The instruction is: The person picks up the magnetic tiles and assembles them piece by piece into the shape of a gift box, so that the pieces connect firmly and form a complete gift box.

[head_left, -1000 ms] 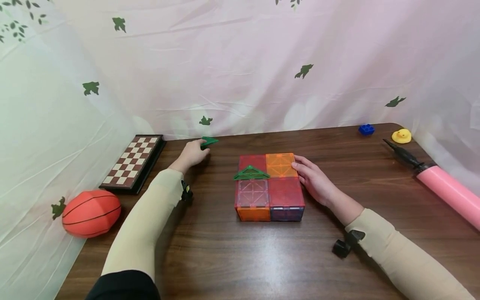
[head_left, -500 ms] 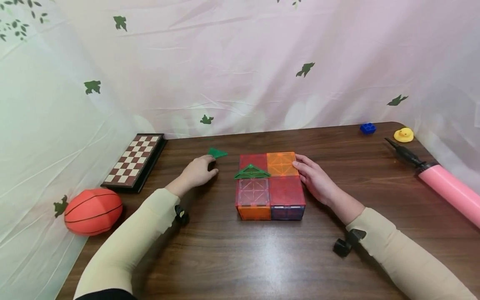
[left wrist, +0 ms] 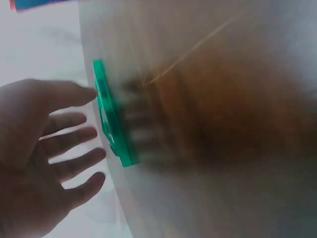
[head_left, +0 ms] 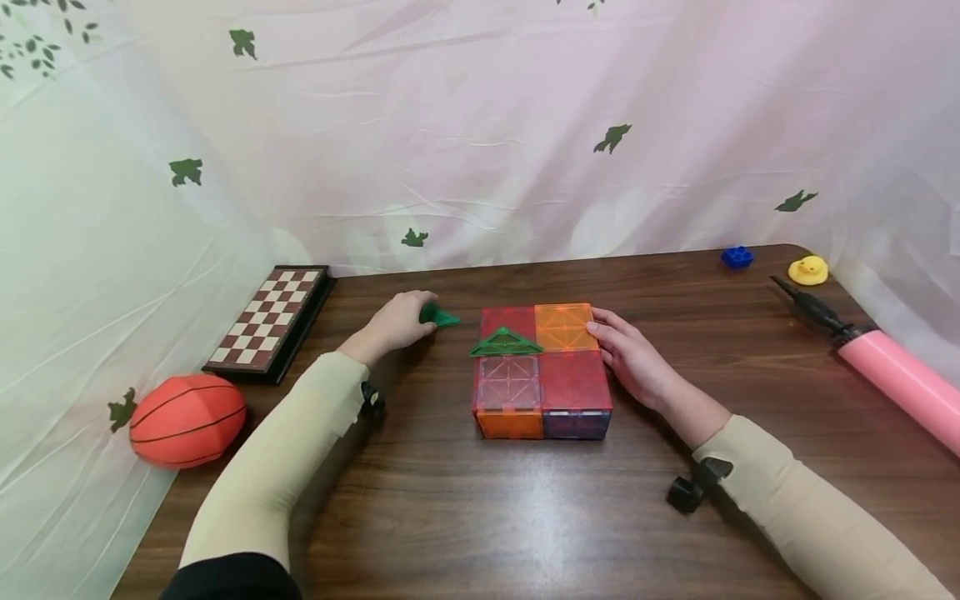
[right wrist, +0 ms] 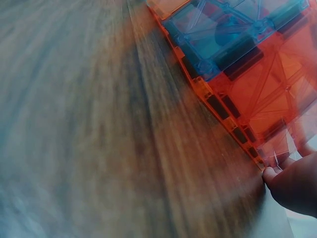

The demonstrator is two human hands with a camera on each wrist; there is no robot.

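A low box of magnetic tiles (head_left: 573, 382), red and orange on top with orange and purple front faces, sits on the table in the head view. A green triangle tile (head_left: 504, 342) is on its top, toward the left. My left hand (head_left: 397, 321) pinches another green triangle tile (head_left: 447, 318) left of the box; in the left wrist view its thumb touches the tile (left wrist: 113, 116), fingers spread behind. My right hand (head_left: 633, 362) holds the box's far right corner, thumb at the top edge. The right wrist view shows orange and blue translucent tiles (right wrist: 267, 94) close up.
At the left lie a chessboard (head_left: 266, 321) and a red ball (head_left: 187, 421) with black lines. A blue brick (head_left: 737, 257), a yellow rubber duck (head_left: 808, 270) and a pink pump with black nozzle (head_left: 892, 379) are at the right. A curtain (head_left: 480, 150) hangs behind the table (head_left: 450, 517).
The loose green triangle tile has moved nearer and to the right, toward the box, with my left hand. My right hand stays at the box's corner.
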